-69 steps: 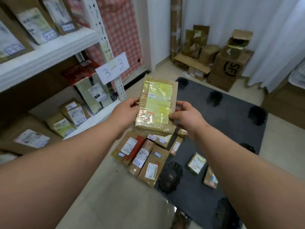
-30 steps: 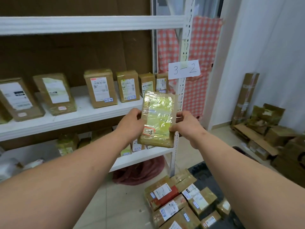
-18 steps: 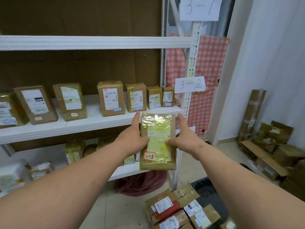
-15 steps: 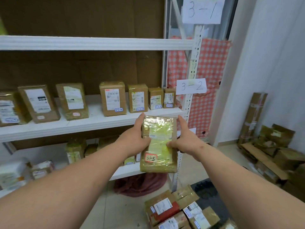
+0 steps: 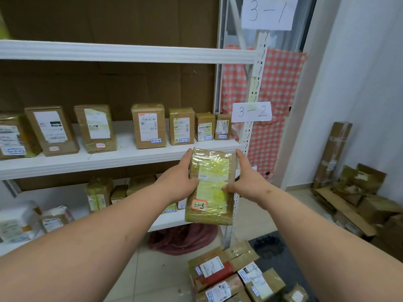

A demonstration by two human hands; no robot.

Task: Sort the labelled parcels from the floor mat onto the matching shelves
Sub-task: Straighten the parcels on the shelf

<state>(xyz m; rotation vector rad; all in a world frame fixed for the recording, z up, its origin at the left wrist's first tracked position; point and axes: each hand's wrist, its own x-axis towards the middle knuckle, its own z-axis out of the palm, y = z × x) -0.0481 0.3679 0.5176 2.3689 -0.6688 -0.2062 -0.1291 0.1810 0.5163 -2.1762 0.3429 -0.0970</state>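
I hold a tape-wrapped brown parcel (image 5: 210,184) with a yellowed label and a red-edged sticker upright in front of the rack. My left hand (image 5: 178,182) grips its left edge and my right hand (image 5: 245,179) grips its right edge, thumbs on the front. Behind it runs the white shelf (image 5: 109,158) tagged by the paper sign 3-2 (image 5: 251,111), with a row of labelled parcels (image 5: 149,125) standing on it. A sign 3-1 (image 5: 267,13) hangs higher on the post. More parcels (image 5: 220,273) lie on the floor at the dark mat (image 5: 268,247).
The lower shelf (image 5: 168,221) carries small parcels, and a dark red bag (image 5: 183,238) sits under it. The white rack post (image 5: 253,105) stands just right of my hands. Cardboard boxes (image 5: 349,192) pile against the white wall at right.
My view rose from the floor mat to the rack. I carried the parcel up with both hands and turned it upright; over the last half second it barely moved.
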